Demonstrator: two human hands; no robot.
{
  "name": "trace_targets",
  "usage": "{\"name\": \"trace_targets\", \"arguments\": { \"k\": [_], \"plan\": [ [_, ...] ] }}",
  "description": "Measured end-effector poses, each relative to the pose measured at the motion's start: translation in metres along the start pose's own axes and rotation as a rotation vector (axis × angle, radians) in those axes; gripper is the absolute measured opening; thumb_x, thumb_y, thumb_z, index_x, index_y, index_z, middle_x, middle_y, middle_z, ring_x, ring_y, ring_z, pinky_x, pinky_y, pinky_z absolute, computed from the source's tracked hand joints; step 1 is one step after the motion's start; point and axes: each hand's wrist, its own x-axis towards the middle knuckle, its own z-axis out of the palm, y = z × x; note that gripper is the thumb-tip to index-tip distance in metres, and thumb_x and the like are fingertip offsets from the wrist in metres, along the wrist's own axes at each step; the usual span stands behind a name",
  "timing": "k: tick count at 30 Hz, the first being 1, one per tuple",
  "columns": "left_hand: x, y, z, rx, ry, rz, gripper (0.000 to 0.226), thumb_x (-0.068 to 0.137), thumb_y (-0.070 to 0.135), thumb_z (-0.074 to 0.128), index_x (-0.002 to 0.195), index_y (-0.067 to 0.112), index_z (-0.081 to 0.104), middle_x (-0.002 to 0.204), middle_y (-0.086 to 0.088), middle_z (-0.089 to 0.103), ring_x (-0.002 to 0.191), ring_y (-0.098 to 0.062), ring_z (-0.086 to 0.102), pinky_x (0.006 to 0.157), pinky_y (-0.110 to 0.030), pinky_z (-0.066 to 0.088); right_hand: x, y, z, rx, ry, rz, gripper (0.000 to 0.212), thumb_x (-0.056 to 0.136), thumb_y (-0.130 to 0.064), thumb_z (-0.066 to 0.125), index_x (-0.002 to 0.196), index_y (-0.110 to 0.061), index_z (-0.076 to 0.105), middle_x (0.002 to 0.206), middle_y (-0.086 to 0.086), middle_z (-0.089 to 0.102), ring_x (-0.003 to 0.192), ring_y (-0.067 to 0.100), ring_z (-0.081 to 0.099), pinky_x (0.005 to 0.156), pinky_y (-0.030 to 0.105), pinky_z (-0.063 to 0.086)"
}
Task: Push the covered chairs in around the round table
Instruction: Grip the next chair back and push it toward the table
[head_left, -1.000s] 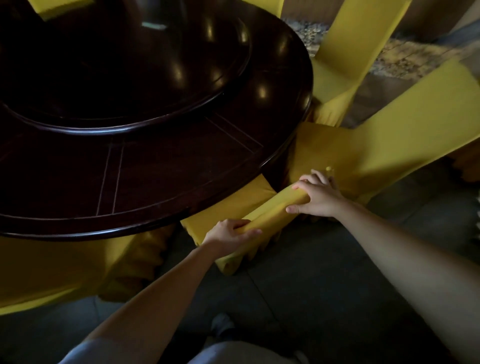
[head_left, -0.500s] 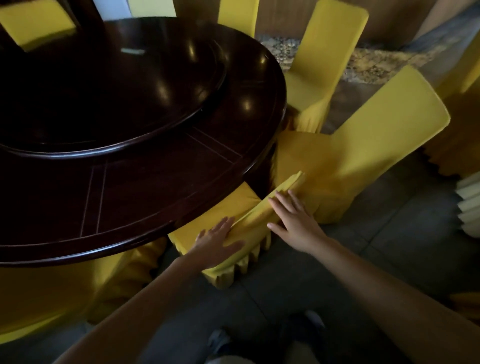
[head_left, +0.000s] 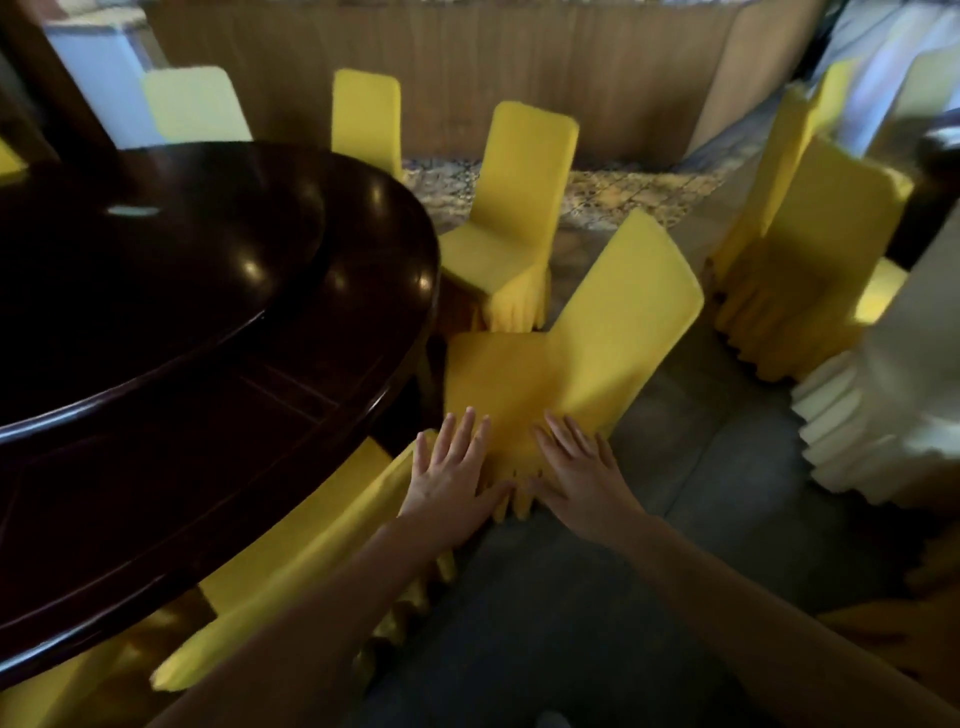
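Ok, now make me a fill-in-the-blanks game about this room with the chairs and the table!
1. The covered chair just beyond the hands wears a ___ cover.
2. The table is dark, shiny and ___ in shape.
3. The left hand and right hand hold nothing; their fingers are ___, not curled.
4. The pleated cover at the right edge is ___, not yellow.
Missing words: yellow; round; straight; white.
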Motion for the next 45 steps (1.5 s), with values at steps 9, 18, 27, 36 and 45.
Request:
{"name": "trace_targets", "arguments": {
  "k": [9, 18, 27, 36, 45],
  "plan": [
    [0.096, 0.119, 0.008, 0.039, -0.065, 0.132, 0.074, 0.094, 0.058, 0.030, 0.150, 0.027, -0.006, 0.159, 0.003, -0.016, 0.144, -0.017, -0.020, 0.117, -0.050, -0.009, -0.017, 0.130, -0.052, 0.003, 0.090, 0.193, 0.066, 0.094, -0.055, 0.031, 0.150, -0.030, 0.006, 0.160, -0.006, -0.004, 0.146, 0.017, -0.011, 0.117, 0.047, 0.000],
    [0.177, 0.193, 0.026, 0.140, -0.142, 0.282, 0.073, 0.094, 0.060, 0.025, 0.150, 0.026, -0.008, 0.158, 0.002, -0.018, 0.144, -0.019, -0.020, 0.114, -0.051, -0.010, -0.023, 0.212, -0.067, 0.074, 0.094, 0.348, 0.071, 0.093, -0.058, 0.029, 0.150, -0.031, -0.002, 0.159, -0.003, -0.013, 0.144, 0.019, -0.020, 0.118, 0.050, -0.002],
    [0.293, 0.221, 0.034, 0.129, -0.173, 0.420, 0.075, 0.091, 0.065, 0.021, 0.150, 0.027, -0.007, 0.159, 0.002, -0.016, 0.144, -0.018, -0.020, 0.113, -0.050, -0.011, 0.033, 0.282, -0.090, 0.030, 0.100, 0.473, 0.072, 0.093, -0.056, 0.033, 0.149, -0.031, -0.003, 0.159, -0.002, -0.012, 0.143, 0.019, -0.019, 0.118, 0.052, -0.001],
    [0.432, 0.255, 0.004, 0.086, -0.172, 0.529, 0.075, 0.091, 0.063, 0.025, 0.150, 0.029, -0.008, 0.158, 0.006, -0.019, 0.143, -0.015, -0.023, 0.114, -0.047, -0.013, 0.132, 0.356, -0.147, 0.026, 0.121, 0.554, 0.074, 0.095, -0.050, 0.042, 0.150, -0.031, -0.005, 0.157, -0.005, -0.018, 0.138, 0.014, -0.026, 0.117, 0.050, -0.004],
    [0.514, 0.274, 0.005, 0.072, -0.208, 0.595, 0.075, 0.092, 0.062, 0.028, 0.150, 0.028, -0.005, 0.158, 0.005, -0.018, 0.144, -0.015, -0.021, 0.116, -0.047, -0.010, 0.184, 0.405, -0.163, 0.061, 0.172, 0.624, 0.073, 0.093, -0.056, 0.038, 0.150, -0.030, -0.001, 0.159, -0.002, -0.012, 0.145, 0.019, -0.016, 0.118, 0.050, -0.003]
  ]
}}
